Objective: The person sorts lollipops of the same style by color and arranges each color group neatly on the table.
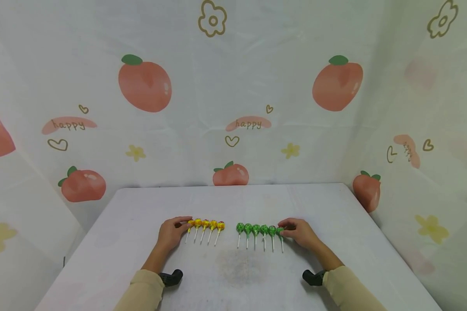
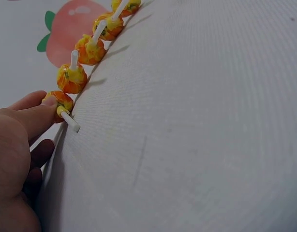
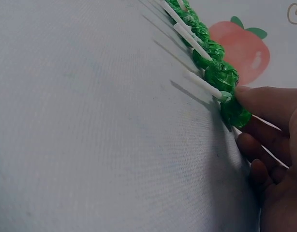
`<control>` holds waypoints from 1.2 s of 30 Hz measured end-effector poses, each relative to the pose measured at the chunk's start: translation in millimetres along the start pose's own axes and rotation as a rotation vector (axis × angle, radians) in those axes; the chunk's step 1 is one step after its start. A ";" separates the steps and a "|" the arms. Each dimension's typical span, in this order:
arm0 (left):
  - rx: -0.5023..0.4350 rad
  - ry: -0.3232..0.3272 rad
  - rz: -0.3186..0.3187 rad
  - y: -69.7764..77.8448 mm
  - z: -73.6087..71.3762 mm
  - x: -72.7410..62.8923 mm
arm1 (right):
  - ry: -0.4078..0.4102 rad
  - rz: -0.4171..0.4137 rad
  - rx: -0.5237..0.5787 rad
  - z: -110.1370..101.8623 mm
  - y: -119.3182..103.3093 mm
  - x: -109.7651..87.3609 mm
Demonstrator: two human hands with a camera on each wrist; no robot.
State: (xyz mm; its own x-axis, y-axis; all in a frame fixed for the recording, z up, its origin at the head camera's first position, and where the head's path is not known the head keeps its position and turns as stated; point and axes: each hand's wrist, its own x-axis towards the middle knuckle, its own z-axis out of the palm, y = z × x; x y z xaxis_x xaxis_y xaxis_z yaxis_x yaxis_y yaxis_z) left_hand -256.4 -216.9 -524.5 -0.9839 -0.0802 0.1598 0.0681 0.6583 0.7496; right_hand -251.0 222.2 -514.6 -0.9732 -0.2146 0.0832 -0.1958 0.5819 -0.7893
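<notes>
Two rows of wrapped lollipops lie on the white table (image 1: 233,203), their sticks pointing toward me. At the left end of the yellow row, my left hand (image 1: 170,233) pinches the outermost yellow lollipop (image 2: 66,102) by its head, thumb on the near side. Several more yellow lollipops (image 1: 205,223) stretch to the right from it. My right hand (image 1: 301,233) pinches the outermost green lollipop (image 3: 234,113) at the right end of the other row. Several green lollipops (image 1: 256,230) sit close together to its left. A gap separates the two colours.
Behind the table hangs a white cloth (image 1: 233,52) printed with peaches, flowers and hearts, and it continues along both sides. Black bands (image 1: 171,277) are on both wrists, beside beige sleeves (image 1: 144,289). A greyish stain (image 1: 239,265) marks the tabletop nearer to me.
</notes>
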 end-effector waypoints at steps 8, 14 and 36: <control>0.000 -0.004 -0.005 0.1 -0.3 0.0 | -0.005 -0.035 0.008 -0.7 3.2 0.5; 0.004 -0.002 0.002 -1.2 0.2 0.4 | 0.002 -0.042 0.022 -0.8 4.2 1.0; -0.025 -0.009 -0.002 -0.9 -0.2 1.4 | 0.041 -0.010 0.080 -1.0 1.1 -2.5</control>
State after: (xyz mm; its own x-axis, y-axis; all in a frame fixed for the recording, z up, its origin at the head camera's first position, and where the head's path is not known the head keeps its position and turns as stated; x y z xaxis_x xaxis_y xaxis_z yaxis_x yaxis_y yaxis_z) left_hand -257.8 -217.8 -524.8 -0.9855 -0.0750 0.1522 0.0697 0.6389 0.7661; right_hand -248.9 224.1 -515.1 -0.9757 -0.1869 0.1143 -0.1964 0.5150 -0.8344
